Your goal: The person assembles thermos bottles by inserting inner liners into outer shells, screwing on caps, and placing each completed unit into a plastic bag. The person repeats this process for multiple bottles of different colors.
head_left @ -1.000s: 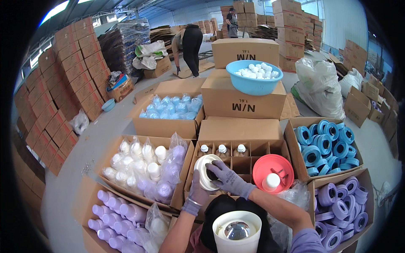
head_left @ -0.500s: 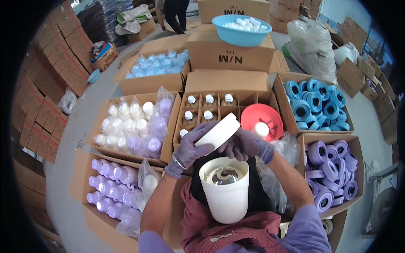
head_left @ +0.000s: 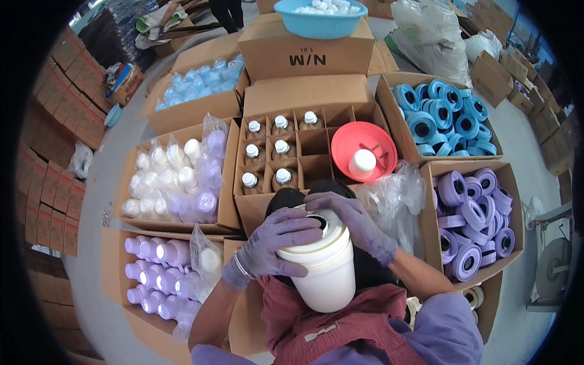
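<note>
A white tapered container point(head_left: 328, 289) stands upright on my lap. On its mouth sits a white ring-shaped lid point(head_left: 333, 226) with a dark hole in the middle. My left hand point(head_left: 271, 246), in a purple glove, grips the lid from the left, fingers across its top and thumb against its side. My right hand point(head_left: 359, 228), gloved too, curves over the lid's far right edge; some of its fingertips are hidden. The shiny inner liner of the container is covered by the lid.
Ahead, a divided carton point(head_left: 316, 173) holds several white-capped bottles and a red basin point(head_left: 350, 137) with a white cup-shaped piece point(head_left: 363, 162). Cartons of blue rings point(head_left: 450, 94) and purple rings point(head_left: 473, 213) stand right; bagged white pieces point(head_left: 158, 182) and purple bottles point(head_left: 173, 252) left.
The white lid, held tilted above the container half a second ago, has come down onto its mouth. Both hands have lowered with it. The view has shifted, showing more of the divided carton.
</note>
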`<act>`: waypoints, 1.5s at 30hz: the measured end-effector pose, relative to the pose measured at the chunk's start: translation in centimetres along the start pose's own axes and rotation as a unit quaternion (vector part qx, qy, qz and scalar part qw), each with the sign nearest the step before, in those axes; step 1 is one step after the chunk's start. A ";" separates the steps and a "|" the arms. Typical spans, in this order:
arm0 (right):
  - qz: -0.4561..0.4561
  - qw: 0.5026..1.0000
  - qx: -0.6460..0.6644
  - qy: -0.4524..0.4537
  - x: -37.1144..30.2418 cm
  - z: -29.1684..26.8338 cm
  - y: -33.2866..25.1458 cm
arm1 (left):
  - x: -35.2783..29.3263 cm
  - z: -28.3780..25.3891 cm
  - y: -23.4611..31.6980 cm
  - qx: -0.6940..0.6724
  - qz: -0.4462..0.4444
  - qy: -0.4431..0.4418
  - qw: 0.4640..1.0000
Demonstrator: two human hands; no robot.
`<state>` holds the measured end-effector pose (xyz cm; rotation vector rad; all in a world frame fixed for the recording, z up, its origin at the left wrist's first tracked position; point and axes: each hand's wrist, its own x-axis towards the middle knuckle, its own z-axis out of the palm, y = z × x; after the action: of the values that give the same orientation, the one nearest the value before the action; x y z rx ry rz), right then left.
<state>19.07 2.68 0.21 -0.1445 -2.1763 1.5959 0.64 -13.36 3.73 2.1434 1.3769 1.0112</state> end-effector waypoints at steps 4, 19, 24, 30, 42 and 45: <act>0.208 0.690 0.674 -0.164 2.1 1.3 5.0 | 3.5 3.0 7.2 0.251 -0.096 0.048 0.962; -0.237 0.898 -0.367 -0.041 -7.9 -1.5 -8.8 | 2.3 8.9 -3.7 -0.040 -0.119 0.161 0.979; 0.036 0.889 -0.452 -0.060 -10.1 -2.8 -12.8 | -1.9 9.8 -1.0 -0.164 -0.185 0.025 0.969; 0.527 0.844 -0.103 -0.008 -13.2 -10.1 -3.8 | -4.9 11.4 6.2 -0.272 -0.327 0.109 0.899; 0.379 0.699 0.545 0.267 -12.1 -6.6 -3.6 | 2.6 6.0 6.4 0.151 0.059 0.078 0.984; 0.235 0.941 0.066 0.234 -13.4 -7.3 -1.8 | 3.7 5.1 6.6 -0.232 -0.206 0.133 0.941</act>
<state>34.38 4.07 -0.17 -0.9599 -1.7315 1.7187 9.39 -12.67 6.04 1.3468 1.4436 1.3201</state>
